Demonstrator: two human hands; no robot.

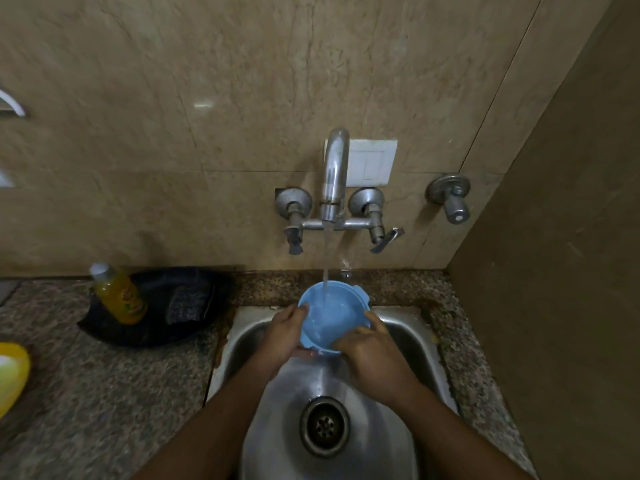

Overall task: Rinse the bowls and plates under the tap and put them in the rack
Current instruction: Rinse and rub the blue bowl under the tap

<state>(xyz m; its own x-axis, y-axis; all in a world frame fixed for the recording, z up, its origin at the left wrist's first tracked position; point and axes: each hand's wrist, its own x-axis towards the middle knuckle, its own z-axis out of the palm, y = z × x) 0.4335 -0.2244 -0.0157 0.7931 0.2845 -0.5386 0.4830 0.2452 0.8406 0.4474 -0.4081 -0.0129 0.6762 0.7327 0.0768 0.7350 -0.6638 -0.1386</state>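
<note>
Location: a home kitchen. Indicators: steel sink (pixel 398 337) set in a granite counter (pixel 104 375), wall-mounted tap (pixel 334 174) on beige tiles (pixel 173 98), dish soap bottle (pixel 119 294) beside the sink.

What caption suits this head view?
Both hands, left hand and right hand, hold a round blue plastic bowl under the running steel tap.

The scene is dim and warm-toned, lit from above and in front. A small bright glare spot sits on the glossy wall tile (pixel 203 105), and soft highlights run along the chrome tap spout (pixel 335 168) and the steel sink (pixel 408 327) basin. The wide-angle lens bows lines at the frame edges. The left edge is smeared, blurring the yellow bowl (pixel 12 375) and dish soap bottle (pixel 117 294).
</note>
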